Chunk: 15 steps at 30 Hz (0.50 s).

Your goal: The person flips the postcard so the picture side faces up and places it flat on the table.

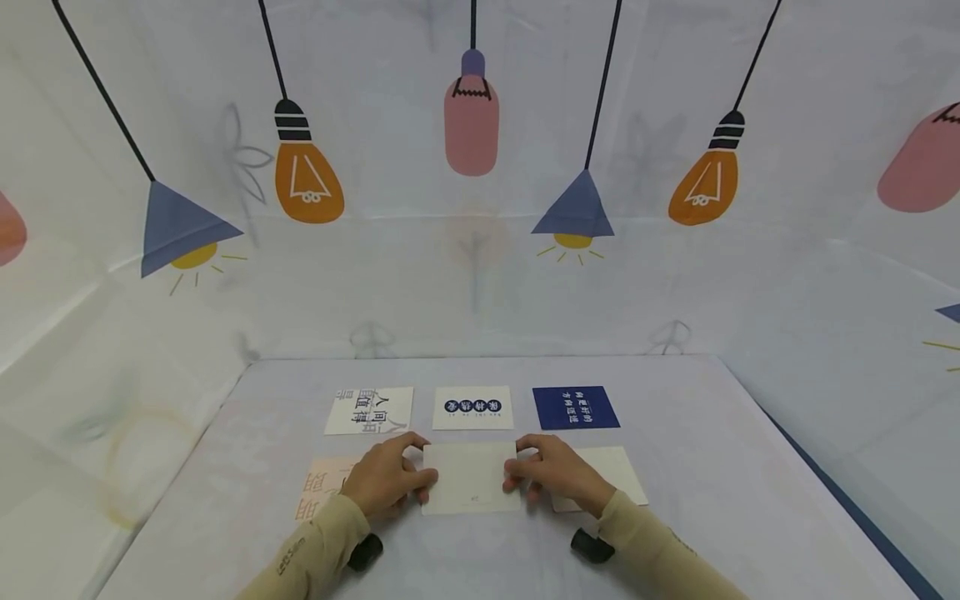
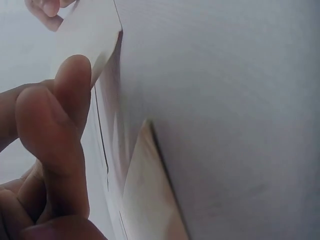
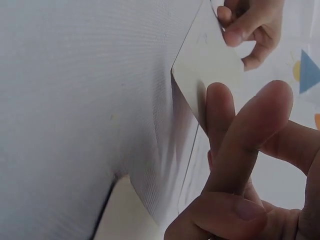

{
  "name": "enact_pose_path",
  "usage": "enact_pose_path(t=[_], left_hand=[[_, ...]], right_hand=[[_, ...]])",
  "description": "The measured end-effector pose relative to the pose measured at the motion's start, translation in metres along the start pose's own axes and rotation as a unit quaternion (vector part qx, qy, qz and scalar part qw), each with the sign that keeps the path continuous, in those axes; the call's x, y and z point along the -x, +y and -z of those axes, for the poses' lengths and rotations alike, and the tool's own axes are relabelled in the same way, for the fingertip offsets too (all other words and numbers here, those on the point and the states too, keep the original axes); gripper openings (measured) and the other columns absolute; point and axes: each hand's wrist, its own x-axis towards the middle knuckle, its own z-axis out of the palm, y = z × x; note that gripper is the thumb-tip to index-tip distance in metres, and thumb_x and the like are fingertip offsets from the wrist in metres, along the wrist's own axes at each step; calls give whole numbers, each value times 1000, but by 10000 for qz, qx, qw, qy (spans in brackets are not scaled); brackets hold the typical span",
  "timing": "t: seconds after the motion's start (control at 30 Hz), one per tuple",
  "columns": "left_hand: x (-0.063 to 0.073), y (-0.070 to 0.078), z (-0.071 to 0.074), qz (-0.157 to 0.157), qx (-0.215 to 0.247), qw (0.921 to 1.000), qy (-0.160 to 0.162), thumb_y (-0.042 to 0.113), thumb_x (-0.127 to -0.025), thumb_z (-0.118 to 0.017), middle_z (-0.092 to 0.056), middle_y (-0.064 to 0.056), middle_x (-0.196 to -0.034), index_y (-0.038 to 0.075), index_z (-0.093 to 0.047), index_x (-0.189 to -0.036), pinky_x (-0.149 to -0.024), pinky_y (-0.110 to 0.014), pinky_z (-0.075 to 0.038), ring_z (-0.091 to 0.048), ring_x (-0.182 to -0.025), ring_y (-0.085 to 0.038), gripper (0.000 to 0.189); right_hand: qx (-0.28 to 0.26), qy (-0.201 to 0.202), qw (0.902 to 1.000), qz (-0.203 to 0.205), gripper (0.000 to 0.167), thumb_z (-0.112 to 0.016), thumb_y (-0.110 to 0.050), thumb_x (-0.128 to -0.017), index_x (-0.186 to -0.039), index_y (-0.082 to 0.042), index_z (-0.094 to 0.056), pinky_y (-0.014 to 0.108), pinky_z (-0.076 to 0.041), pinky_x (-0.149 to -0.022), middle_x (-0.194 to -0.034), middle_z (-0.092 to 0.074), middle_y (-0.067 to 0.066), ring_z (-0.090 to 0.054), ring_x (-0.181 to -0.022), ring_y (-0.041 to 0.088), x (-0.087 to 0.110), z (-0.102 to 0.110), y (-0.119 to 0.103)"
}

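A blank cream card (image 1: 471, 477) is held between the two hands, slightly raised off the table in both wrist views. The left hand (image 1: 384, 477) grips its left side, fingertips at the edge. At the opposite side the right hand (image 1: 557, 471) holds the card's right edge. Partly under the left hand lies a card with orange lettering (image 1: 321, 487). Another blank cream card (image 1: 617, 473) lies on the table, partly covered by the right hand. The undersides of the held card and the blank one are hidden.
Behind the hands, three cards lie in a row: white with grey and dark lettering (image 1: 371, 410), white with blue circles (image 1: 472, 408), and dark blue with white lettering (image 1: 576, 407). A pale cloth covers the table (image 1: 480, 554). A lamp-printed backdrop (image 1: 420, 283) surrounds it.
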Motion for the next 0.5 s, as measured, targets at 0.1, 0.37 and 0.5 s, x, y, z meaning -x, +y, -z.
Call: enact_pose_path(t=[0.1, 0.37, 0.5], left_hand=[[1, -1, 1, -18, 87, 10000, -8, 30, -89, -78, -69, 4, -63, 11, -59, -131, -46, -29, -44, -56, -47, -14, 49], [1, -1, 4, 58, 565, 9981, -253, 28, -94, -72, -71, -1, -66, 1, -59, -129, -45, -27, -42, -53, -44, -12, 46], [1, 0, 6, -1, 799, 9963, -302, 30, -98, -68, -72, -2, -69, 3, -63, -115, -47, -29, -44, -54, -47, -13, 33]], right_hand=[[-49, 35, 10000, 42, 39, -72, -28, -94, -119, -1, -58, 38, -44, -88, -83, -76, 3, -64, -54, 17, 1, -1, -2], [-6, 121, 9999, 66, 32, -71, -29, -94, -113, -5, -60, 36, -44, -83, -82, -76, 3, -65, -55, 19, 4, -1, -7], [21, 194, 9997, 123, 28, -70, -30, -96, -107, -6, -62, 35, -45, -79, -82, -76, 3, -65, -55, 20, 4, 1, -7]])
